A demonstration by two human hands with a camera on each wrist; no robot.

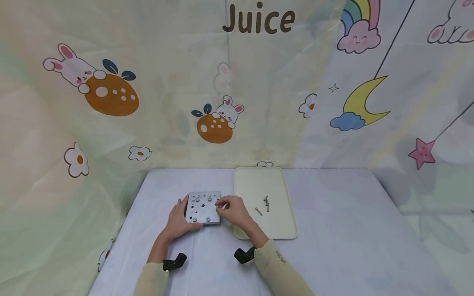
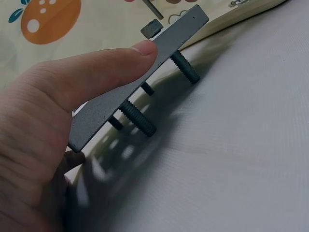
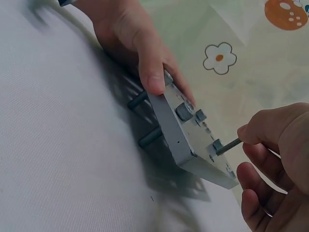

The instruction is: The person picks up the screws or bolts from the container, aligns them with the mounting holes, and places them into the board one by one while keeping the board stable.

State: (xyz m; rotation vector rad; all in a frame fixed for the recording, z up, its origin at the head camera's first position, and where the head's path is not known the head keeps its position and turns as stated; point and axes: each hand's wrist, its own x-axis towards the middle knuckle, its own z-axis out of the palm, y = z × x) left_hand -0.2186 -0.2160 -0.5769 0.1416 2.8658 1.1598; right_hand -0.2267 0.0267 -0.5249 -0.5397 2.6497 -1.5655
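One slim screw (image 3: 229,146), pinched in the right hand (image 1: 235,210), points lengthwise at the right side of the metal plate (image 1: 201,212), perhaps touching, while the left hand (image 1: 178,222) grips the plate's left.

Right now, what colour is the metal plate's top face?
The metal plate is silver-grey on top, clearest in head view.

The plate (image 1: 202,212) looks matt metal, the tray (image 1: 259,181) smooth plastic.
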